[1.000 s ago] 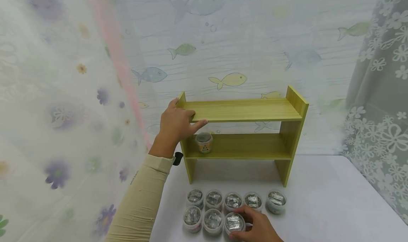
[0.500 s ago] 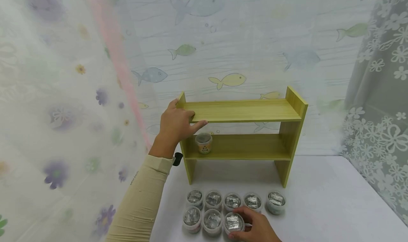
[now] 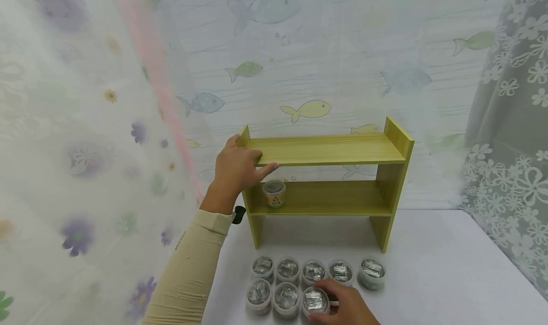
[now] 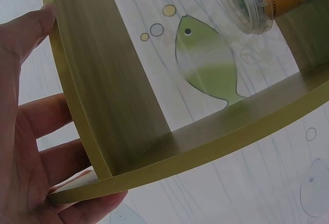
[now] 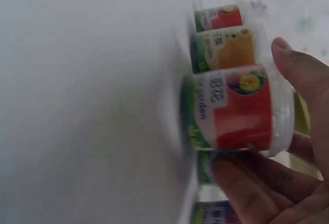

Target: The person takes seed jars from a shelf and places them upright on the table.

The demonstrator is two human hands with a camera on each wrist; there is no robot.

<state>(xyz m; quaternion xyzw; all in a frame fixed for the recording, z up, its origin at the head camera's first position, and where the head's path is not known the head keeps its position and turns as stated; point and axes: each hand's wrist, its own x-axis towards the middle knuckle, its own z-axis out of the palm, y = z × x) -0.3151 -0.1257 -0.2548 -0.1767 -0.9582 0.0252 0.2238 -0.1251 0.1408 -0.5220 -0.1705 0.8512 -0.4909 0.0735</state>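
My left hand (image 3: 237, 169) grips the upper left corner of a yellow-green wooden shelf (image 3: 325, 150). In the left wrist view its fingers (image 4: 54, 115) lie around the corner where the side panel and top board meet. One clear-lidded tub (image 3: 274, 194) with an orange label stands at the left of the middle board. Low in the head view, my right hand (image 3: 344, 303) holds a tub (image 3: 315, 300) at the right end of the front row. Seen from the right wrist, that tub (image 5: 236, 112) has a red and green flower label, with thumb and fingers on opposite sides.
Several more lidded tubs stand in two rows on the white table (image 3: 445, 268) before the shelf, including a front-row tub (image 3: 259, 296). Another tub (image 3: 372, 272) stands apart at the right. A fish-print curtain (image 3: 334, 54) hangs behind, a flowered one (image 3: 85, 172) at the left.
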